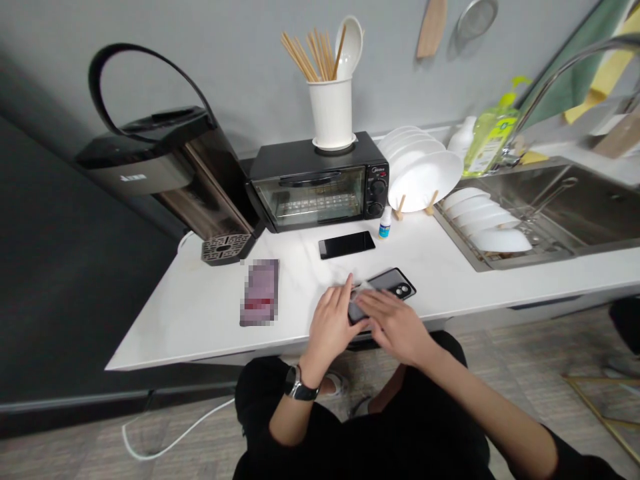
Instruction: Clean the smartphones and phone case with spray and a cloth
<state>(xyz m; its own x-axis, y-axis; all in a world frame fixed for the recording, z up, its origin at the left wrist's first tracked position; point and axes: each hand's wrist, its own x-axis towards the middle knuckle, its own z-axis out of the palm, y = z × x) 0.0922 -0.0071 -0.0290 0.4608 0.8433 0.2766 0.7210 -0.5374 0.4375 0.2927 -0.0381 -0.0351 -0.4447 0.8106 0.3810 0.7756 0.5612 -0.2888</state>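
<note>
The left hand's grip (331, 317) is closed about the near-left end of a gray phone (386, 281), thumb along the edge closest to the body and forefinger stretched out past the opposite side. The right hand's grip (399, 327) lies over the same phone, fingers together and nearly flat on a whitish wipe (363, 287); whether they pinch the wipe or only press it, I cannot tell. The phone is in front of the oven (320, 190), well apart from it, back up, with its camera lenses toward the right.

All of this is on a white table (185, 333). Right of the oven, past the plates, a metal sink (597, 197) is set into it. Left of the oven stands a tall black and brown water dispenser (203, 177) with a raised handle. Just right of the oven, white plates (425, 177) stand in a wooden rack; farther right, white bowls (500, 241) lean in a row inside the sink. On top of the oven is a white cup (331, 113) holding chopsticks (320, 57) and a ladle (351, 47). A green soap bottle (490, 140) stands behind the sink, right of the oven. In front of the oven lies a black phone (347, 245), and near its right front corner stands a small white and blue bottle (385, 225).
</note>
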